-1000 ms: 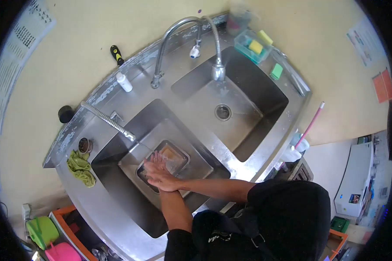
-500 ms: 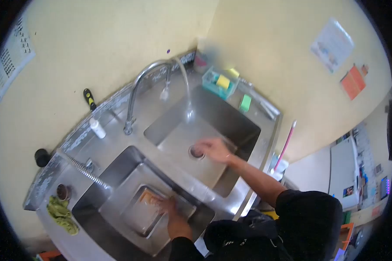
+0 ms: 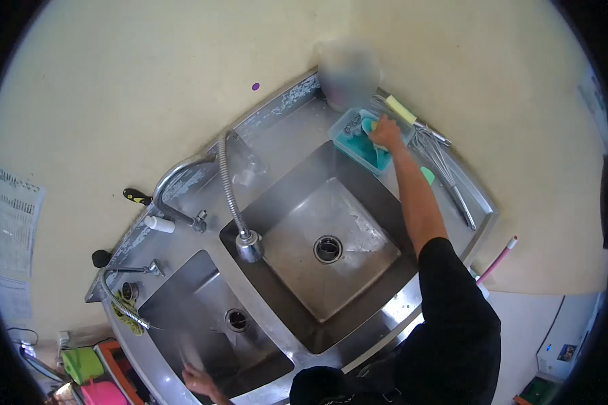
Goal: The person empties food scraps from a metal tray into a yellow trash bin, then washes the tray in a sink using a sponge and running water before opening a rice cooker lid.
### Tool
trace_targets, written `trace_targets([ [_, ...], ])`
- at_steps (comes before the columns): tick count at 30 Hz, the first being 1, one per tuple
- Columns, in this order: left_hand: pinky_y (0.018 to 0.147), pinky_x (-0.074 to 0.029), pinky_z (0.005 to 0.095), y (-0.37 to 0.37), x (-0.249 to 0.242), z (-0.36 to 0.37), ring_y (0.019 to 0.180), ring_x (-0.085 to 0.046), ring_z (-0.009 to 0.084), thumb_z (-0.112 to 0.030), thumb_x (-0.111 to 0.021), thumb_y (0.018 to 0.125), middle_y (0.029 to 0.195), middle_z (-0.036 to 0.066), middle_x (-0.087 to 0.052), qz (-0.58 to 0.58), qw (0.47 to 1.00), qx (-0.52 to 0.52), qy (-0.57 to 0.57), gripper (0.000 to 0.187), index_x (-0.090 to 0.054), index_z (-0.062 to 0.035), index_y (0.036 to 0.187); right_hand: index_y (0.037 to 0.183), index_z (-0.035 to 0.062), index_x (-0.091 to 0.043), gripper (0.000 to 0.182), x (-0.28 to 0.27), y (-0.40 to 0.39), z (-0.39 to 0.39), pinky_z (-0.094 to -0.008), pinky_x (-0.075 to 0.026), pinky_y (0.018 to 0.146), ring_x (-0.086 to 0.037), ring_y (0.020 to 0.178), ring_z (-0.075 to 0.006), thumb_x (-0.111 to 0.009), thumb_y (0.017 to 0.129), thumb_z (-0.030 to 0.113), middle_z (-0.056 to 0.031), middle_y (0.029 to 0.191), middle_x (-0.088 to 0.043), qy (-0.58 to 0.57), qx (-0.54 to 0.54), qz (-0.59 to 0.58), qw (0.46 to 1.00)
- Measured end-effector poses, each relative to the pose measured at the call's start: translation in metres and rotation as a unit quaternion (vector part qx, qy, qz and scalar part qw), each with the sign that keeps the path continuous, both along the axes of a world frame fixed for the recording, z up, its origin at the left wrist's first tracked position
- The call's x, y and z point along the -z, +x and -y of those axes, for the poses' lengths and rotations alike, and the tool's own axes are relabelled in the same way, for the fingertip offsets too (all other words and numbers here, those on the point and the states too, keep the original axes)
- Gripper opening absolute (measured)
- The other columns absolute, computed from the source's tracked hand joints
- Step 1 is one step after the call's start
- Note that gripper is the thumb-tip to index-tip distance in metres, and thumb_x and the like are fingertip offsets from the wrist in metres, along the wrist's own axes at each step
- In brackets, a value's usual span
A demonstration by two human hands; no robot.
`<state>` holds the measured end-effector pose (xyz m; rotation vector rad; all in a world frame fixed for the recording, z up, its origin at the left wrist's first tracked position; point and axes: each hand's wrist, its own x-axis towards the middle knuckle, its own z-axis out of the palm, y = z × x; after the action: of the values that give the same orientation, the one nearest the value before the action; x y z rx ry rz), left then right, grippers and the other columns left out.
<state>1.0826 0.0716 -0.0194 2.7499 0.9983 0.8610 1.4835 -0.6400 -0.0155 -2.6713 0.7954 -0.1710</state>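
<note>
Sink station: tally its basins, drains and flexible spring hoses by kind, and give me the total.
Basins: 2
Drains: 2
Flexible spring hoses: 2
Total: 6

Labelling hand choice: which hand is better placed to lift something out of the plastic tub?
Right, probably: the right hand is at the tub; the left hand is down by the left sink, with the right sink between.
</note>
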Motion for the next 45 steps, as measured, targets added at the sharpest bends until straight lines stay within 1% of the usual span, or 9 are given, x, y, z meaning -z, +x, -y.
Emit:
trace_targets([
  [4, 0.053, -0.047, 0.0434, -0.055, -0.107, 0.015, 0.044, -0.046, 0.0243, -0.043, -0.059, 0.084, 0.059, 0.014, -0.059, 0.000, 0.996, -0.020, 0.088, 0.044, -0.065, -0.0002, 0.080, 0.115, 0.0007, -0.046, 0.050, -0.025, -0.006, 0.009, -0.0449, -0.044, 0.086, -0.054, 0.099, -0.0412, -0.059, 0.073, 0.024, -0.0259, 0.106, -0.056, -0.023, -0.038, 0.131, 0.990],
  [6, 0.042, -0.030, 0.0345, -0.038, -0.196, 0.088, 0.044, -0.036, 0.0164, -0.046, -0.058, 0.084, 0.046, 0.008, -0.045, 0.033, 0.997, -0.061, 0.043, 0.056, -0.055, 0.0026, 0.055, 0.112, 0.0024, -0.047, 0.046, -0.028, -0.003, -0.006, -0.0447, -0.045, 0.085, -0.055, 0.097, -0.0414, -0.059, 0.072, 0.022, -0.0233, 0.103, -0.057, -0.036, -0.135, 0.155, 0.978],
  [14, 0.043, -0.023, 0.0348, -0.013, -0.311, 0.211, 0.044, -0.033, 0.0192, -0.035, -0.053, 0.086, 0.047, 0.008, -0.040, 0.015, 0.958, 0.286, 0.032, 0.044, -0.050, 0.0021, 0.062, 0.113, 0.0055, -0.047, 0.043, 0.051, 0.040, -0.043, -0.0445, -0.041, 0.090, -0.048, 0.108, -0.0418, -0.060, 0.076, 0.024, -0.0227, 0.117, -0.048, -0.081, -0.191, 0.022, 0.978],
  [19, 0.075, -0.043, 0.0340, 0.012, -0.207, 0.255, 0.071, -0.056, 0.0205, -0.045, -0.087, 0.041, 0.069, 0.004, -0.056, -0.015, 0.898, 0.355, -0.259, 0.058, -0.059, -0.0046, 0.072, 0.117, 0.0040, -0.046, 0.043, 0.030, 0.033, -0.009, -0.0461, -0.042, 0.088, -0.051, 0.103, -0.0394, -0.053, 0.079, 0.021, -0.0235, 0.113, -0.053, 0.070, -0.227, 0.102, 0.966],
  [21, 0.051, -0.041, 0.0354, 0.054, -0.187, 0.294, 0.059, -0.053, 0.0263, -0.031, -0.084, 0.053, 0.063, 0.009, -0.050, -0.188, 0.786, 0.571, -0.140, 0.041, -0.054, -0.0058, 0.064, 0.106, 0.0055, -0.054, 0.030, 0.025, 0.029, 0.003, -0.0460, -0.044, 0.081, -0.055, 0.093, -0.0390, -0.053, 0.080, 0.022, -0.0205, 0.099, -0.060, 0.000, -0.165, 0.177, 0.970],
  [25, 0.071, -0.042, 0.0406, 0.087, -0.080, 0.328, 0.076, -0.056, 0.0275, -0.019, -0.065, 0.068, 0.072, 0.008, -0.056, -0.259, 0.667, 0.695, -0.064, 0.013, -0.057, -0.0106, 0.074, 0.101, 0.0037, -0.054, 0.032, -0.041, -0.024, -0.019, -0.0402, -0.046, 0.074, -0.057, 0.086, -0.0342, -0.059, 0.078, 0.025, -0.0179, 0.092, -0.059, 0.056, -0.163, 0.357, 0.918],
  [34, 0.089, -0.039, 0.0426, 0.093, 0.160, 0.353, 0.098, -0.056, 0.0266, -0.015, -0.057, 0.077, 0.099, 0.008, -0.060, -0.457, 0.668, 0.584, -0.065, 0.018, -0.060, -0.0121, 0.095, 0.116, -0.0007, -0.046, 0.050, 0.103, -0.170, -0.149, -0.0348, -0.046, 0.077, -0.058, 0.089, -0.0238, -0.064, 0.072, 0.014, -0.0151, 0.098, -0.060, 0.565, -0.054, 0.041, 0.822],
  [41, 0.086, -0.041, 0.0422, 0.109, 0.175, 0.363, 0.100, -0.052, 0.0338, -0.025, -0.068, 0.073, 0.112, 0.017, -0.053, -0.551, 0.639, 0.404, -0.354, 0.039, -0.056, -0.0053, 0.105, 0.113, -0.0009, -0.046, 0.038, 0.234, -0.195, -0.180, -0.0416, -0.045, 0.079, -0.058, 0.089, -0.0360, -0.054, 0.078, 0.009, -0.0201, 0.096, -0.060, 0.335, -0.058, -0.094, 0.936],
  [45, 0.086, -0.042, 0.0447, 0.130, 0.208, 0.371, 0.100, -0.053, 0.0373, -0.025, -0.069, 0.074, 0.104, 0.024, -0.054, -0.215, 0.922, 0.091, -0.309, 0.061, -0.038, 0.0023, 0.119, 0.111, 0.0029, -0.050, 0.030, 0.222, -0.153, -0.206, -0.0433, -0.044, 0.082, -0.057, 0.093, -0.0365, -0.048, 0.082, 0.009, -0.0195, 0.099, -0.061, 0.228, 0.015, 0.041, 0.973],
])
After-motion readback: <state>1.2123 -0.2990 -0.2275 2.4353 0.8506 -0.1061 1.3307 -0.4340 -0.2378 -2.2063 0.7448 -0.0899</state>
